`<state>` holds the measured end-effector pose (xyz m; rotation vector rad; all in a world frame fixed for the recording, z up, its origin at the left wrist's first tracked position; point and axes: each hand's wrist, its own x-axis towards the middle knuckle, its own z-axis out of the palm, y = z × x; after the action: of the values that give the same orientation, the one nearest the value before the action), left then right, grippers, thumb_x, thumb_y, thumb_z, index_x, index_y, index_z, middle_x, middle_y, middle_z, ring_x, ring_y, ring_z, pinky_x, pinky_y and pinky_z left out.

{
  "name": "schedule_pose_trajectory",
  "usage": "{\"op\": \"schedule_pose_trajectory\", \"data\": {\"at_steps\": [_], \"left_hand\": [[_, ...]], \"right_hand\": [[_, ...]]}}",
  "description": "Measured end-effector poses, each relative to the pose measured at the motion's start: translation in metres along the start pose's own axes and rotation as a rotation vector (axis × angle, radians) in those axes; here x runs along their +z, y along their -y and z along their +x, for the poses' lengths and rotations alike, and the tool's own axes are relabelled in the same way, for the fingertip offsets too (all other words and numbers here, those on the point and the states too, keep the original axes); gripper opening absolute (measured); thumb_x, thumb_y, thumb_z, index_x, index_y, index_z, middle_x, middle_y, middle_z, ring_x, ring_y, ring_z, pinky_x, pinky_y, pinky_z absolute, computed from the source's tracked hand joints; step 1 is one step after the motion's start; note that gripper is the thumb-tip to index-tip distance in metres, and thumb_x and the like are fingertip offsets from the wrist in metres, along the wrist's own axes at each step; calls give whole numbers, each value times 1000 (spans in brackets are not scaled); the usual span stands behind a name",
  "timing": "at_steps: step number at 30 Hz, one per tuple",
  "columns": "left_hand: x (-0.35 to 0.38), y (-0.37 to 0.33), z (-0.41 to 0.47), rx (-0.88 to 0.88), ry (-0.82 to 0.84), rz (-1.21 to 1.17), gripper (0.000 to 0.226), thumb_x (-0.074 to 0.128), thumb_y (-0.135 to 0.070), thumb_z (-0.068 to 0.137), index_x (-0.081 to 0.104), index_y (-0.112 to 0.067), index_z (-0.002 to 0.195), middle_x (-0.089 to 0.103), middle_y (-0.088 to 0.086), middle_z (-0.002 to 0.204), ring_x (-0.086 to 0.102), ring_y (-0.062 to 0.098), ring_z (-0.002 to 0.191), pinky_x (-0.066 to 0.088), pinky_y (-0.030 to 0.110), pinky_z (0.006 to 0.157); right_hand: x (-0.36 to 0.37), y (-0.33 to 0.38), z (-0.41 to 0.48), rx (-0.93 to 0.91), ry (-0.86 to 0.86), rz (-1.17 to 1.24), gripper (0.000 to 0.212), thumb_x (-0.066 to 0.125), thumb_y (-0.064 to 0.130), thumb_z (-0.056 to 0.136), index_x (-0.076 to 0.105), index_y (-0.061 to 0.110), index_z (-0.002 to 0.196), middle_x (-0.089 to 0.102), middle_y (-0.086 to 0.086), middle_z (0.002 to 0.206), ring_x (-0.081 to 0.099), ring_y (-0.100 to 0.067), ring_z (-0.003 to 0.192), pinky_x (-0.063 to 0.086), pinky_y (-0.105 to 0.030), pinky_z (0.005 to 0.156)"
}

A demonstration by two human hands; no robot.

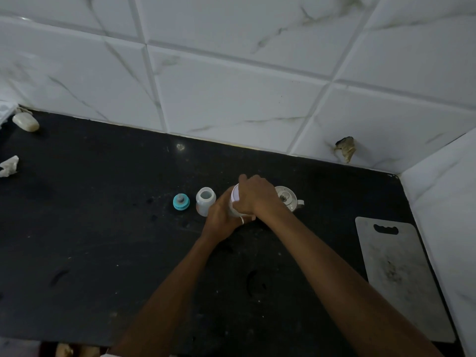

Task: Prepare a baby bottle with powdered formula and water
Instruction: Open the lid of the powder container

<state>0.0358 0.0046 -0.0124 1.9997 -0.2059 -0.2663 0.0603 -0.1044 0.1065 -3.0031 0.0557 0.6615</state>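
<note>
The small translucent white plastic baby bottle (205, 201) stands open and upright on the black stone counter (103, 228), just beside the hands at their nine o'clock. Its teal screw collar with the grey teat (181, 202) sits apart, further out at nine o'clock again. And here is the action: both hands are on the white cylindrical formula tub (235, 202). The left hand (221, 217), a ring on one finger, wraps its fingers round the tub's body, while the right hand (253, 195) clamps down over the top, fingers curled on the lid. That reads as the lid-opening step, with powder not yet in the bottle, by the look of it.

Next move, I'd say: a firm twist or prise with the right while the left keeps the tub steady, then scoop into that narrow bottle mouth without spilling. A small steel lidded kettle (288, 199) waits at three o'clock of the tub, half hidden by the wrist.

The counter is dark and speckled. A pale grey cutting board with a handle slot (401, 276) lies at four o'clock; a cream bar of soap (25, 122) and a crumpled white tissue (9, 166) sit far off at ten. White marble-veined wall tiles (231, 86) close the corner, one chipped.
</note>
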Motion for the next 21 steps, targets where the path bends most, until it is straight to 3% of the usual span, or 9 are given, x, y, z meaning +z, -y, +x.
{"op": "schedule_pose_trajectory", "data": {"at_steps": [3, 9, 10, 12, 14, 16, 19, 21], "left_hand": [[0, -1, 0, 11, 21, 15, 88, 89, -15, 78, 42, -14, 152, 54, 5, 151, 50, 18, 140, 42, 41, 117], [4, 5, 3, 31, 3, 4, 82, 91, -20, 74, 49, -22, 145, 61, -3, 141, 56, 10, 131, 48, 38, 110], [4, 5, 4, 39, 5, 27, 78, 89, -22, 75, 50, -26, 143, 63, -7, 137, 57, 5, 127, 49, 36, 108], [3, 6, 5, 46, 5, 15, 72, 83, -31, 71, 51, -47, 133, 65, -27, 120, 59, -10, 108, 52, 18, 95], [0, 10, 5, 49, -3, 15, 77, 81, -27, 68, 44, -66, 123, 63, -38, 108, 60, -15, 98, 48, 6, 82], [1, 13, 5, 48, 5, 6, 78, 82, -21, 70, 47, -62, 127, 64, -33, 108, 62, -9, 100, 49, 8, 83], [5, 19, 6, 38, -2, -23, 85, 87, -17, 72, 48, -37, 145, 64, -18, 127, 63, 3, 117, 50, 17, 95], [6, 22, 5, 35, -5, -62, 87, 91, -26, 71, 47, -33, 146, 58, -16, 139, 56, -4, 127, 44, 14, 102]], "right_hand": [[-1, -10, 1, -131, 44, -89, 77, 77, 31, 86, 36, 18, 150, 45, -18, 141, 57, -38, 122, 51, -43, 91], [-3, -25, 2, -272, 72, -24, 86, 84, 15, 77, 38, 29, 148, 41, -8, 145, 50, -33, 127, 53, -47, 96], [-2, -27, 0, -270, 64, 5, 86, 84, 14, 77, 39, 30, 148, 41, -7, 145, 50, -33, 127, 53, -48, 96], [0, -33, -4, -257, 39, 63, 85, 83, 14, 77, 39, 30, 148, 41, -7, 145, 49, -33, 127, 52, -48, 98], [2, -39, -12, -227, -9, 112, 86, 82, 16, 79, 37, 30, 150, 38, -7, 149, 46, -33, 129, 50, -48, 100], [9, -43, -23, -177, -76, 162, 87, 80, 18, 81, 33, 31, 154, 34, -7, 153, 40, -32, 134, 48, -46, 101], [28, -46, -45, -93, -214, 253, 83, 74, 21, 85, 31, 29, 156, 32, -7, 153, 36, -30, 137, 46, -42, 101], [45, -46, -59, -35, -315, 300, 80, 71, 25, 88, 30, 26, 157, 32, -9, 153, 34, -31, 138, 48, -41, 99]]}}
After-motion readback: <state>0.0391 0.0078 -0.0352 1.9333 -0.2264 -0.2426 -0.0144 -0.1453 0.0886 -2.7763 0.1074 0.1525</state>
